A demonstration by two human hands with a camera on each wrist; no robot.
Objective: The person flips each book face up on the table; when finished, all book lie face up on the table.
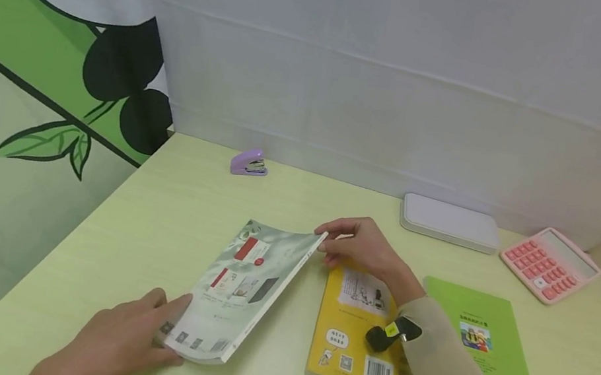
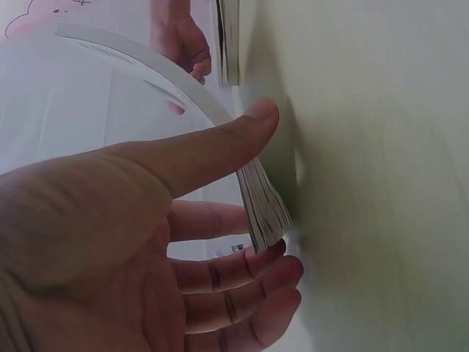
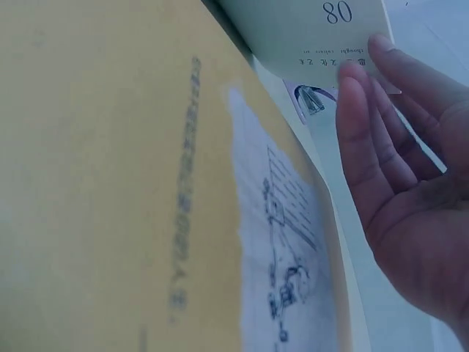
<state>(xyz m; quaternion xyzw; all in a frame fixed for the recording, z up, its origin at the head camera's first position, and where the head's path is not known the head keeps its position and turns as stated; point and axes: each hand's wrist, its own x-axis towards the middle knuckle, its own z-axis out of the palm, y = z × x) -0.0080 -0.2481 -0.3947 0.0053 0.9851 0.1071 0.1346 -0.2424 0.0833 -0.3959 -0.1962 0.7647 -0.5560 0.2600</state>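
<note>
The left hand (image 1: 120, 337) grips the near corner of the grey-green book (image 1: 243, 288), thumb on the cover and fingers curled beneath the page block, as the left wrist view shows. The right hand (image 1: 365, 249) pinches the book's far corner at about 1 o'clock from the left hand. So the book's long axis runs from 7 to 1 o'clock between the two hands, its right edge tilted up off the tabletop (image 1: 161, 223). Just beside it at 3 o'clock lies a yellow booklet (image 1: 345, 343), partly beneath the right forearm, then a green booklet (image 1: 494, 356). Further out, a purple stapler (image 1: 248, 163), a white case (image 1: 450, 222) and a pink calculator (image 1: 549, 263).
</note>
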